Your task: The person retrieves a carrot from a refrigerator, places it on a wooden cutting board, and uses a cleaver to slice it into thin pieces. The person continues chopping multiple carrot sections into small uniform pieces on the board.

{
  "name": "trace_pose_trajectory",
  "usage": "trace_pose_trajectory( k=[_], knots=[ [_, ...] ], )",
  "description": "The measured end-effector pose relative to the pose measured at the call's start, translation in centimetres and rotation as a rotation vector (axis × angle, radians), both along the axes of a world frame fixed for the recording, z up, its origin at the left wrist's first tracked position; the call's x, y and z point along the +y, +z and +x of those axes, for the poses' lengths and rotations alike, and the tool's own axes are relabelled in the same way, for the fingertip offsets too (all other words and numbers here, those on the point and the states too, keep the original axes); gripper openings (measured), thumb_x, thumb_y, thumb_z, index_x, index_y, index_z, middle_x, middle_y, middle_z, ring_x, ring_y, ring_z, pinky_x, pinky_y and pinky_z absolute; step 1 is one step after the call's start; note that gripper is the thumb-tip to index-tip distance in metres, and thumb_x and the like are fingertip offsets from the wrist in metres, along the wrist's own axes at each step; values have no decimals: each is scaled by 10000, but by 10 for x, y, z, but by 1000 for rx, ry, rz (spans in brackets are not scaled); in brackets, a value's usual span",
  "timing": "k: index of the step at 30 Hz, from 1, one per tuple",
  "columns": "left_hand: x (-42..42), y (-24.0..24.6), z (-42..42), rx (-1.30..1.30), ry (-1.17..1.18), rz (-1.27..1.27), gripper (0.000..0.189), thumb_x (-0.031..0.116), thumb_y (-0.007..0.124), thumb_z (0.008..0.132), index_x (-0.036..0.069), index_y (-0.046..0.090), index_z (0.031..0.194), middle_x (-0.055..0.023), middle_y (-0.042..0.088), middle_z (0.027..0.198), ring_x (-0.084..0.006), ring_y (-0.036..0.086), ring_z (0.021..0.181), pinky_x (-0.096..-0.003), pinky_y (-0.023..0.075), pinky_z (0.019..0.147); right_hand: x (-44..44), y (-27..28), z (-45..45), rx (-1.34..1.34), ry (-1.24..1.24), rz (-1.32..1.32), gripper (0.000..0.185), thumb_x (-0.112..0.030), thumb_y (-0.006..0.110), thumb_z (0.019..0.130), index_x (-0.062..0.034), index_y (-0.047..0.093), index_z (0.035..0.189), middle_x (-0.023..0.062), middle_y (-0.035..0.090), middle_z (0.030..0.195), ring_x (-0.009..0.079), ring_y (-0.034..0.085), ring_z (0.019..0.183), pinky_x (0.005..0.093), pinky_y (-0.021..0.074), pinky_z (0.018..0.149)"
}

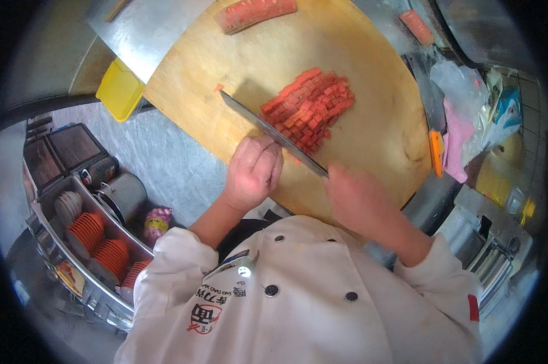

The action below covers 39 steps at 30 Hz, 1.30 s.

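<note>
My right hand (pixel 358 193), blurred, grips the handle end of a kitchen knife (pixel 274 133), whose blade I see nearly edge-on. The blade slants across a round wooden chopping board (pixel 374 54). Along the right side of the blade lies a heap of diced carrot (pixel 312 107), still partly in rows. My left hand (pixel 255 168) is curled close against the blade's left side; whatever its fingers may hold is hidden beneath them. A small orange scrap (pixel 219 87) lies by the knife's far tip. Toward the far edge of the board rests a thick peeled carrot (pixel 255 13).
Another carrot piece (pixel 417 27) lies on the metal counter (pixel 137 32), right of the board. An orange-handled knife (pixel 436 152) and plastic bags (pixel 460 91) sit at the board's right edge. Lower left are stacked orange bowls (pixel 110 259), a metal pot (pixel 130 195) and a yellow lid (pixel 120 88).
</note>
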State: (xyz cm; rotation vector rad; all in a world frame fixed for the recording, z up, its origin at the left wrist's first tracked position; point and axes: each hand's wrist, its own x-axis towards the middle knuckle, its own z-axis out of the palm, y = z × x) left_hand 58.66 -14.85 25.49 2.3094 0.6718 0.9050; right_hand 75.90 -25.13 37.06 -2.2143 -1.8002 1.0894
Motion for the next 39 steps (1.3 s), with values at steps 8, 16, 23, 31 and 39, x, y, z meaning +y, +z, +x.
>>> trace_pose_trajectory(
  k=[8,16,23,31,39],
  knots=[
    [2,6,-1,-24,60,-75,156,-43,691,769,-21,637,914,-147,641,934,-298,620,797,-355,521,707,-4,-6,2,6,-101,264,65,-32,552,824,1,496,822,218,604,651,411,633,587,497,511,537],
    [30,18,-43,35,216,-265,140,-63,625,801,7,615,921,-153,620,868,-274,615,688,-358,506,652,-10,-12,-4,20,10,108,77,-73,538,846,3,526,846,240,610,663,421,639,620,528,501,577],
    [71,16,-25,42,22,-182,147,-31,634,796,12,624,936,-177,621,867,-378,608,814,-437,510,752,1,-33,1,-71,-252,182,81,-83,527,868,-3,519,860,237,614,668,435,636,642,554,480,588],
    [127,25,1,-105,81,-562,81,3,574,908,-22,633,957,-171,643,878,-284,648,826,-344,510,773,4,-20,-6,-374,-186,233,76,-107,527,866,-31,528,873,201,619,724,403,651,641,517,509,563],
    [118,65,59,12,-460,-143,268,79,695,787,3,659,1041,-194,659,1015,-390,622,957,-437,524,847,-10,-5,-5,-717,-3,433,102,-125,581,805,-59,561,879,104,526,688,275,630,568,406,508,476]
  ],
)
